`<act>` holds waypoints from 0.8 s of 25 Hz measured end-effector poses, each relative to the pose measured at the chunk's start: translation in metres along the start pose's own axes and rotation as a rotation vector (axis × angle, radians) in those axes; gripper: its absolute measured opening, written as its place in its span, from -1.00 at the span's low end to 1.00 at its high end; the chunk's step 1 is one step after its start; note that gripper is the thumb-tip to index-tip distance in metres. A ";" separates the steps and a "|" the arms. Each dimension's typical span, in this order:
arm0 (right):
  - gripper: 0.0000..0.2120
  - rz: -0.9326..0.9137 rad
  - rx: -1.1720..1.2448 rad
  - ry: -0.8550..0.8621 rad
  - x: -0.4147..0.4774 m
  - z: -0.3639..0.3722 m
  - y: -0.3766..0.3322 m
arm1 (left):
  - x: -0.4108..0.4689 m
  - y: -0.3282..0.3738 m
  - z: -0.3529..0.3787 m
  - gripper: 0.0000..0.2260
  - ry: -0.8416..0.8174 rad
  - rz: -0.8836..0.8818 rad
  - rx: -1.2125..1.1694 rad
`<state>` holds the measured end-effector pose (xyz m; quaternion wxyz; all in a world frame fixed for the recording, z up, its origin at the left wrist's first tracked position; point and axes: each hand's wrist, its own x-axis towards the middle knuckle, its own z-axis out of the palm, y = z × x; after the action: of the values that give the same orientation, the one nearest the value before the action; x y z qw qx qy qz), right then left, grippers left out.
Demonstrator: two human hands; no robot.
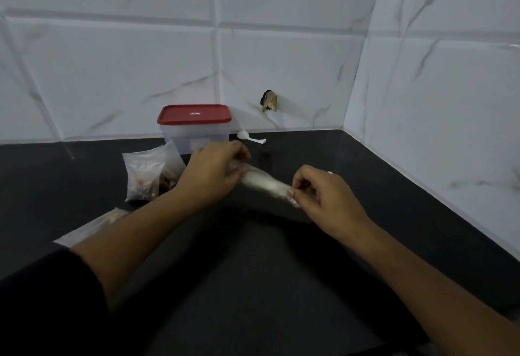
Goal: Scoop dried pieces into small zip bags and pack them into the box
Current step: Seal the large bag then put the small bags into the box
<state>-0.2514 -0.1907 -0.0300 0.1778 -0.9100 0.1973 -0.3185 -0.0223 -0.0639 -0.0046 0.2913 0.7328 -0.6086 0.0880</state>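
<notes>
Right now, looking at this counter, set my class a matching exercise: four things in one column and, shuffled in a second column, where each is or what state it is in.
Column one
1. box
2. spoon
3. small zip bag
4. bag of dried pieces

Column two
A. pinched between the left hand and the right hand
B. lies on the counter, right of the box
C. closed with a red lid
D. sits on the counter, left of the left hand

Pairs: 1-C, 2-B, 3-A, 4-D
</notes>
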 end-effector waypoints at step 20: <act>-0.01 0.349 -0.504 -0.310 -0.002 0.021 0.038 | 0.095 -0.012 0.110 -0.46 -0.545 -0.025 0.142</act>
<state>-0.2484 -0.2184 -0.0640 0.0270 -0.9154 0.3932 -0.0825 -0.0127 -0.2011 -0.0522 0.0656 0.7554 -0.6478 -0.0735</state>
